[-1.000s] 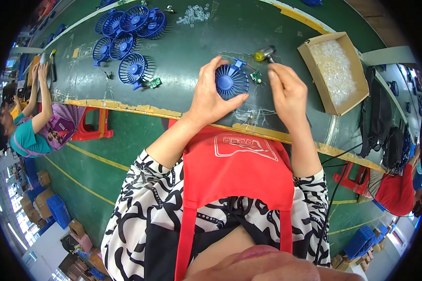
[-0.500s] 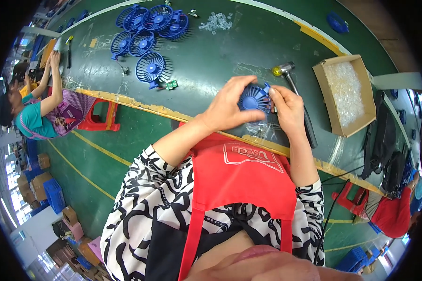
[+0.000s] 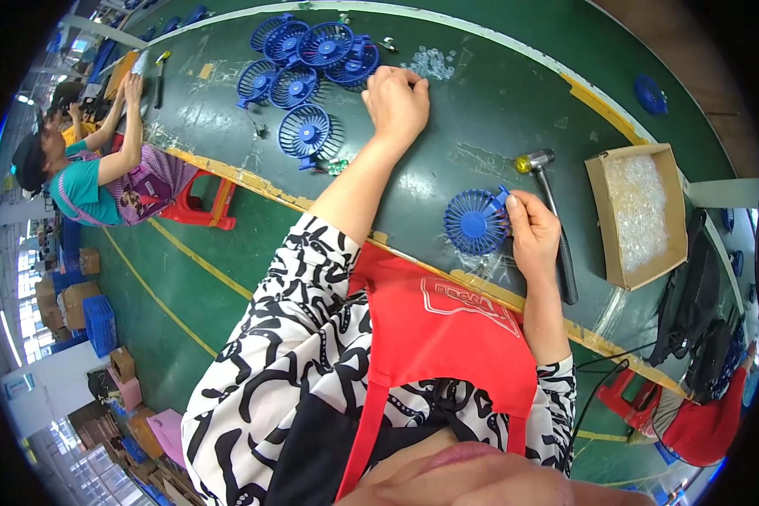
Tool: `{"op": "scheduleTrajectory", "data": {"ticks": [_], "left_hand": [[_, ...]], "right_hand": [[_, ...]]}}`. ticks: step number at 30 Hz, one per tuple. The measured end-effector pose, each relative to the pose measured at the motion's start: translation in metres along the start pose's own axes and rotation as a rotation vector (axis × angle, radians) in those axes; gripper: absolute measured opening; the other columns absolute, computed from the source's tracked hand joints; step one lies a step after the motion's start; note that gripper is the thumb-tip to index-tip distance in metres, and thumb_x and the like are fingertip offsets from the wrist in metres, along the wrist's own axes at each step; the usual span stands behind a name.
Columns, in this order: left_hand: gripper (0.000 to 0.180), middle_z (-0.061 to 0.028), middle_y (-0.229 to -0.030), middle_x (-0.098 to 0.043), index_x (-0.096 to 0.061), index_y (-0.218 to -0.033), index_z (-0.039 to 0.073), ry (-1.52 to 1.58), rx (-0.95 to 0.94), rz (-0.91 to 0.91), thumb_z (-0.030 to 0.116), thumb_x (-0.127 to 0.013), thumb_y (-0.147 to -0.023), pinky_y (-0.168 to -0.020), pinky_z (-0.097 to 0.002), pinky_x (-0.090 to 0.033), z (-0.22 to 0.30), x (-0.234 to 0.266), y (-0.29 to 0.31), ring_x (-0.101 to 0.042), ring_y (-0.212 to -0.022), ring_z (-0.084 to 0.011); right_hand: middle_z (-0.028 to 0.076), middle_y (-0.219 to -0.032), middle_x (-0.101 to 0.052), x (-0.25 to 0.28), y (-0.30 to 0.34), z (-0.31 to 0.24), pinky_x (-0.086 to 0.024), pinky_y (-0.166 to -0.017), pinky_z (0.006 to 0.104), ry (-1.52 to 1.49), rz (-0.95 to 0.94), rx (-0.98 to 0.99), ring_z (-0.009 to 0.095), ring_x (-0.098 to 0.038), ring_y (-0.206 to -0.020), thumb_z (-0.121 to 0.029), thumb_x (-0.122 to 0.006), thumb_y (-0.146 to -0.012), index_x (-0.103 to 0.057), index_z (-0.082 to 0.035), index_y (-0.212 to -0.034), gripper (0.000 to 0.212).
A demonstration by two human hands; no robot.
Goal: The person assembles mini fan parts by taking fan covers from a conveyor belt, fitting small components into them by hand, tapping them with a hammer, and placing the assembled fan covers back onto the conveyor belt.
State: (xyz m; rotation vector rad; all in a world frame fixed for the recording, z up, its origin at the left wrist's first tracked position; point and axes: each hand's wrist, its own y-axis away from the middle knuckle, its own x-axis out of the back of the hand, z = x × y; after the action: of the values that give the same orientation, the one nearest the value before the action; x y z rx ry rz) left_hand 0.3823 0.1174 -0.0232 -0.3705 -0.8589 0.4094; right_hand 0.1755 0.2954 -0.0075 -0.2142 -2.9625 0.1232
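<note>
Smooth plastic fan (image 3: 475, 223), matt cardboard box (image 3: 607, 219)

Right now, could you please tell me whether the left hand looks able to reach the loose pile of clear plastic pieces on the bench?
Probably yes: the left hand is right beside the clear plastic pieces, and nothing visible stands between them.

**Red apron (image 3: 447, 341), patterned top (image 3: 257, 405)**

The apron, low centre in the frame, bears a white outlined print (image 3: 471, 308) and two red straps (image 3: 364, 438). The white top carries bold black squiggles, matching sleeves (image 3: 316, 253) and a black front panel (image 3: 316, 443).
</note>
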Motion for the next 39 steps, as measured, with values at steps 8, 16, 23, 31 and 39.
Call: {"op": "scheduleTrajectory", "data": {"ticks": [8, 16, 23, 31, 39], "left_hand": [[0.013, -0.0073, -0.078, -0.068, -0.072, -0.085, 0.002, 0.595, 0.248, -0.33, 0.013, -0.074, -0.08, -0.063, -0.0276, -0.049, 0.011, 0.046, 0.044, -0.061, -0.067, -0.0115], [0.017, -0.0076, -0.089, -0.07, -0.068, -0.1, 0.002, 1.078, 0.614, -0.83, 0.008, -0.07, -0.084, -0.07, -0.0225, -0.046, 0.036, 0.097, 0.082, -0.061, -0.079, -0.0107], [0.017, -0.0106, -0.093, -0.069, -0.068, -0.103, 0.0, 1.308, 0.789, -1.013, 0.004, -0.067, -0.087, -0.083, -0.0294, -0.051, 0.044, 0.106, 0.1, -0.064, -0.086, -0.0165], [0.017, -0.0103, -0.094, -0.07, -0.068, -0.103, 0.0, 1.252, 0.712, -1.012, 0.004, -0.066, -0.087, -0.083, -0.0286, -0.051, 0.047, 0.112, 0.11, -0.065, -0.089, -0.0169], [0.016, -0.0098, -0.094, -0.071, -0.069, -0.102, -0.002, 1.057, 0.467, -0.905, 0.001, -0.066, -0.087, -0.079, -0.0252, -0.053, 0.051, 0.107, 0.11, -0.066, -0.084, -0.0136]], "right_hand": [[-0.002, -0.067, -0.058, 0.004, 0.007, -0.002, -0.04, -0.05, 0.02, -0.042, -0.003, -0.067, 0.004, -0.049, -0.056, -0.017, -0.065, -0.093, -0.068, 0.002, -0.099, 0.02], [0.0, -0.074, -0.064, 0.007, -0.003, -0.029, -0.043, -0.058, 0.0211, -0.093, -0.13, -0.21, 0.006, -0.055, -0.065, -0.016, -0.065, -0.091, -0.069, 0.002, -0.097, 0.019], [-0.002, -0.077, -0.062, -0.007, 0.013, -0.029, -0.044, -0.062, 0.0215, -0.255, -0.218, -0.206, 0.005, -0.054, -0.069, -0.016, -0.065, -0.091, -0.069, 0.003, -0.093, 0.02], [-0.003, -0.075, -0.062, -0.007, 0.024, -0.032, -0.043, -0.06, 0.0203, -0.295, -0.237, -0.228, 0.003, -0.052, -0.067, -0.02, -0.066, -0.092, -0.07, 0.001, -0.091, 0.022], [-0.002, -0.072, -0.062, -0.009, 0.016, -0.029, -0.043, -0.057, 0.0204, -0.214, -0.22, -0.204, 0.003, -0.052, -0.065, -0.02, -0.066, -0.092, -0.069, 0.001, -0.09, 0.022]]}}
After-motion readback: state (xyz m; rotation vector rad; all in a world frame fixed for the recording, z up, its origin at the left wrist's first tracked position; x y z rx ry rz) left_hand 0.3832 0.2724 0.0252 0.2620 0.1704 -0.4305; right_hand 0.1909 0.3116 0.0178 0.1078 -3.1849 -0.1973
